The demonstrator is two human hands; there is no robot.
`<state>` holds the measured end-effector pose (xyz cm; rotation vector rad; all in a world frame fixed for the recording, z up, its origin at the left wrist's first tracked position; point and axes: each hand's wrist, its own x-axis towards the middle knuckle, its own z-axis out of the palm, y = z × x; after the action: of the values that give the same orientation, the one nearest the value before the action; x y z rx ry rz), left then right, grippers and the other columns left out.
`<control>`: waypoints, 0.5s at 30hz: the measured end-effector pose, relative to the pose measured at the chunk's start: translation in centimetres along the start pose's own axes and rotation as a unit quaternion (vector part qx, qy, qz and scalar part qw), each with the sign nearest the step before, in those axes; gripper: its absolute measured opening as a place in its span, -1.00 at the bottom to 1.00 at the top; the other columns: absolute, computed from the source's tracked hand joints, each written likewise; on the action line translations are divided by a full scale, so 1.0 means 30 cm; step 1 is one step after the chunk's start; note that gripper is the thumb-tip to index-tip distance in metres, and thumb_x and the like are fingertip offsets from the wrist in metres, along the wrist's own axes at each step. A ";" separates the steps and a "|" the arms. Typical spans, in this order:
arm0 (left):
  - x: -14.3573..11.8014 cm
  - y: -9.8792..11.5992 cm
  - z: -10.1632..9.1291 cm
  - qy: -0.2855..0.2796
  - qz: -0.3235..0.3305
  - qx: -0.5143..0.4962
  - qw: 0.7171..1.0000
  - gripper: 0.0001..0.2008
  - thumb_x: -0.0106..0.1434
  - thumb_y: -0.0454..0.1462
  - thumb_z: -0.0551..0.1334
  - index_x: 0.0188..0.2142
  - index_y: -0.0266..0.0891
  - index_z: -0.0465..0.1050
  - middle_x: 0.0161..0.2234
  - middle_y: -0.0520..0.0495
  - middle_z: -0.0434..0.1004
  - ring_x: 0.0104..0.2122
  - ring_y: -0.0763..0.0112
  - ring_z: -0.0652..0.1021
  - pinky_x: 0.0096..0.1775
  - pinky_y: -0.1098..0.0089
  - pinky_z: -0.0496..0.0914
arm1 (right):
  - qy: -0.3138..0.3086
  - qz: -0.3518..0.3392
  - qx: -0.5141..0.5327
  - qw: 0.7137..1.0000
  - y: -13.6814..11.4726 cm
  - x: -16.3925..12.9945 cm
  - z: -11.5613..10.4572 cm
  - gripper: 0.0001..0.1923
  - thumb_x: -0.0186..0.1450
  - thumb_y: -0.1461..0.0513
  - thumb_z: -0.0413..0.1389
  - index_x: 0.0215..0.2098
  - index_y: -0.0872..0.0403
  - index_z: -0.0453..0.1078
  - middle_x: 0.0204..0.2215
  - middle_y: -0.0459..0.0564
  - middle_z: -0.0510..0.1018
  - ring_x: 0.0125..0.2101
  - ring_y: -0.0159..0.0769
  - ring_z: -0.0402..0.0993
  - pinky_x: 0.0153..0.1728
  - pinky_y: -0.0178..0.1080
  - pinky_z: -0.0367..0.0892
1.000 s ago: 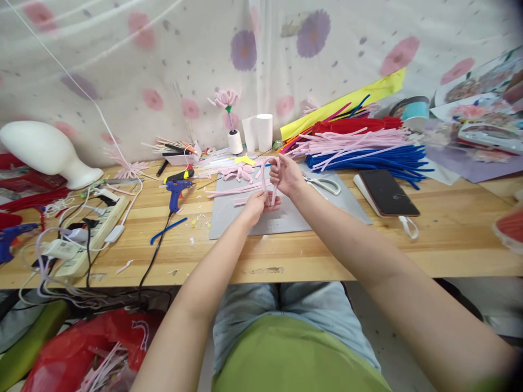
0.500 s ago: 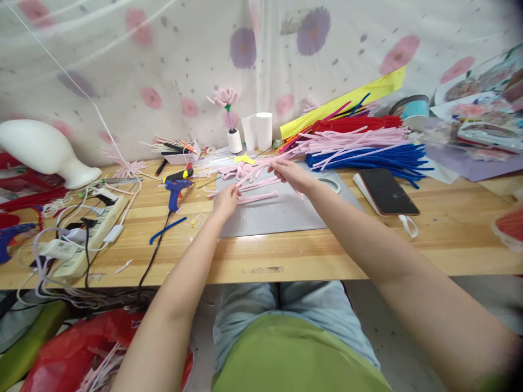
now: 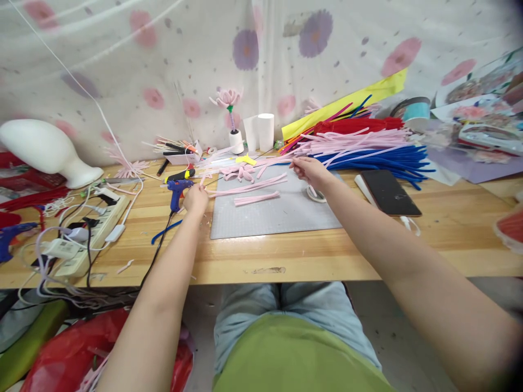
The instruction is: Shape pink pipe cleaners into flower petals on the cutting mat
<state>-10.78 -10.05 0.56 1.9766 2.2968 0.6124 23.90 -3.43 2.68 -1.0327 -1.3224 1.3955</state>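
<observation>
My left hand (image 3: 196, 199) is closed at the left of the grey cutting mat (image 3: 261, 220), beside the blue glue gun (image 3: 176, 190). A short end of pink pipe cleaner (image 3: 202, 178) shows at its fingertips. My right hand (image 3: 310, 172) hovers over the mat's right side with thumb and fingers pinched together; what they hold, if anything, is too small to make out. Between the hands lie long pink pipe cleaners (image 3: 253, 187), a shorter pink bundle (image 3: 257, 199) and a looped pink piece (image 3: 238, 173). A roll of tape (image 3: 316, 194) is partly hidden under my right wrist.
Blue pipe cleaners (image 3: 376, 163) and pink ones (image 3: 351, 142) are heaped at right, behind a black phone (image 3: 390, 192). A finished pink flower (image 3: 227, 99) stands in a white holder (image 3: 236, 141). A cable-laden power strip (image 3: 96, 234) and white foam head (image 3: 38, 144) occupy the left.
My left hand has moved left, off the mat toward the glue gun. My right hand has shifted right, so the hands are farther apart and the pink strands between them lie uncovered.
</observation>
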 end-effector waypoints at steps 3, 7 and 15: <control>-0.024 0.042 -0.001 0.052 -0.090 0.032 0.994 -0.64 0.19 -0.17 0.09 -0.10 -0.39 0.29 -0.13 -0.44 0.38 -0.06 -0.07 0.35 -0.15 0.00 0.23 | 0.005 0.022 0.025 0.999 -0.015 -0.019 -0.012 -0.80 0.20 0.27 -0.01 -0.57 0.14 0.26 -0.72 -0.17 0.15 -0.71 -0.55 -0.04 -0.67 -0.35 -0.15; -0.041 0.180 0.005 0.147 0.037 -0.006 0.988 -0.54 0.18 -0.28 0.10 0.07 -0.34 0.14 0.09 -0.33 0.20 0.10 0.13 0.22 0.08 0.15 0.11 | -0.056 0.055 0.015 0.997 -0.024 -0.032 0.015 -0.82 0.12 0.29 0.01 -0.64 0.13 0.23 -0.76 -0.17 0.15 -0.70 -0.53 -0.01 -0.68 -0.37 -0.12; -0.086 0.417 0.082 -0.108 0.145 -0.238 0.954 -0.70 0.28 -0.22 -0.07 -0.21 -0.28 0.40 -0.33 -0.09 0.47 -0.24 0.38 0.45 -0.15 0.36 0.31 | -0.096 0.048 0.151 0.983 -0.060 -0.046 0.109 -0.74 0.25 0.17 -0.04 -0.56 0.11 0.27 -0.72 -0.18 0.16 -0.69 -0.52 0.01 -0.66 -0.39 -0.04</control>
<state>2.15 -10.57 1.83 2.0190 1.5598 0.8270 21.14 -5.51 4.68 -0.7815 -1.1594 1.7430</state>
